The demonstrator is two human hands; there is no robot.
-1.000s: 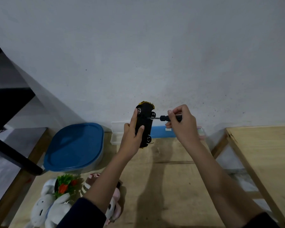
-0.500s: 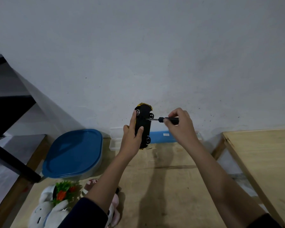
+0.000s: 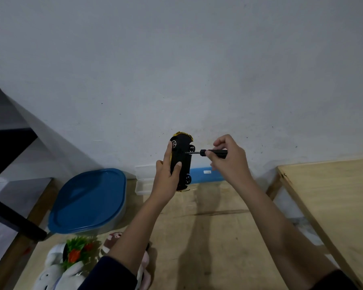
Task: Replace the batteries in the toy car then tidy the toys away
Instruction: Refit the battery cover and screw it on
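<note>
A black toy car [image 3: 181, 155] with yellow trim is held upright in the air, its underside and wheels facing right. My left hand [image 3: 166, 176] grips it from the left, thumb across the underside. My right hand [image 3: 228, 162] pinches a small black screwdriver [image 3: 210, 153] held level, its metal tip touching the car's underside near the upper wheel. Both hands are raised above the wooden table [image 3: 208, 237], in front of the grey wall.
A container with a blue lid [image 3: 88, 201] sits at the table's left. Soft toys and a small green plant with orange flowers [image 3: 76, 251] lie at the lower left. A clear plastic case with a blue insert [image 3: 203, 175] stands against the wall. A second wooden table [image 3: 333, 201] stands right.
The view has shifted a little. Both hands keep the car and screwdriver together in about the same pose, and the tip stays on the car's underside.
</note>
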